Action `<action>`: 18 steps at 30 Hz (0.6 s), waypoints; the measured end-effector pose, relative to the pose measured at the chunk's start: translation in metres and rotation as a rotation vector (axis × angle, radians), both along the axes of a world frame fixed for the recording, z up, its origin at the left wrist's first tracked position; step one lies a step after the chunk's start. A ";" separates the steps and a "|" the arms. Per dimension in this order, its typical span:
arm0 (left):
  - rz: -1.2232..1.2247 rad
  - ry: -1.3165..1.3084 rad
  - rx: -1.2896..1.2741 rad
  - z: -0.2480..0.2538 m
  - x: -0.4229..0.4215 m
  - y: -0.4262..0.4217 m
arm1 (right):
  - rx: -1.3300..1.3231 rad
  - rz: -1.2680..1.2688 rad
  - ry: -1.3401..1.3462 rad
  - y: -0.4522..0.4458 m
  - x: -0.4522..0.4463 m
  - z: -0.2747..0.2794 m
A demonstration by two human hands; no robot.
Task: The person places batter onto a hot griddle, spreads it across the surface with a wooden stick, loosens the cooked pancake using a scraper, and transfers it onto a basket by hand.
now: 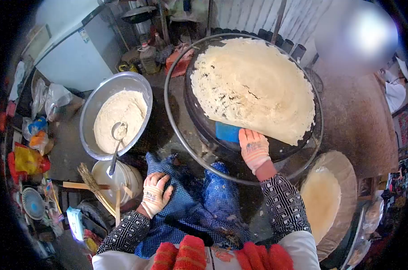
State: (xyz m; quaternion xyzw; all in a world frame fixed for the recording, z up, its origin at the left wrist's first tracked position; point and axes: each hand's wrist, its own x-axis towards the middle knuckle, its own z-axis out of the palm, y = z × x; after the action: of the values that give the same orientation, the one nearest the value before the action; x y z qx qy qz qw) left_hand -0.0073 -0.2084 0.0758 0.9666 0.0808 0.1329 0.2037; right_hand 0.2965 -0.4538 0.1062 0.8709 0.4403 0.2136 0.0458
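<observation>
A wide sheet of pale batter (258, 85) covers most of a round black griddle (199, 112) ringed by a metal hoop. My right hand (254, 148), in a pale orange glove, is closed on a blue scraper (227, 132) at the sheet's near edge. My left hand (155, 193), gloved too, rests on the blue checked cloth over my knee, holding nothing, its fingers somewhat apart. Left of the griddle, a metal bowl (88, 110) holds thick batter (118, 114) with a ladle (115, 155) leaning in it.
A white bucket (134, 175) with a straw brush (94, 182) stands below the bowl. Finished thin rounds (321, 202) lie at the lower right. A brown board (357, 121) is beside the griddle. Bags (58, 96) and an oil jug (148, 58) are at the left and back.
</observation>
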 end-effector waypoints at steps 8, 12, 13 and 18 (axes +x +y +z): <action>-0.015 0.008 0.005 -0.002 0.004 -0.001 | -0.054 -0.469 0.406 -0.011 0.110 -0.032; -0.008 -0.002 0.009 -0.004 0.009 -0.009 | 0.188 -0.503 0.468 -0.047 0.165 -0.044; -0.017 0.000 0.005 -0.006 0.009 -0.009 | -0.068 -0.647 0.522 -0.040 0.147 0.002; -0.096 -0.056 0.036 -0.002 0.015 -0.008 | -0.089 -0.684 0.427 -0.136 0.065 0.022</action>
State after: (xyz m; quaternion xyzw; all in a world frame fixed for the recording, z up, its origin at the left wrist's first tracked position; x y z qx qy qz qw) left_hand 0.0072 -0.2161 0.0737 0.9688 0.0264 0.1513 0.1945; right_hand 0.3619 -0.5900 0.1281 0.9891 0.1334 -0.0187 0.0595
